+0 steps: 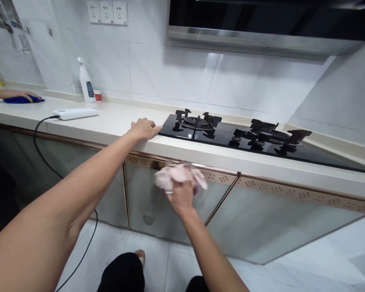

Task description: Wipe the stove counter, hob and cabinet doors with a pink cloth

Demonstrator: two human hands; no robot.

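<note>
My right hand grips a crumpled pale pink cloth. The cloth lies against the top of a glass-fronted cabinet door, by its copper-coloured perforated strip, and is slightly blurred. My left hand rests flat on the white countertop, fingers stretched out, with its fingertips at the left corner of the black gas hob. Parts of the strip are hidden behind the cloth.
A white power bank with a black cable, a spray bottle and a small red cup stand on the counter. At far left another person's hand presses a blue cloth. A range hood overhangs the hob.
</note>
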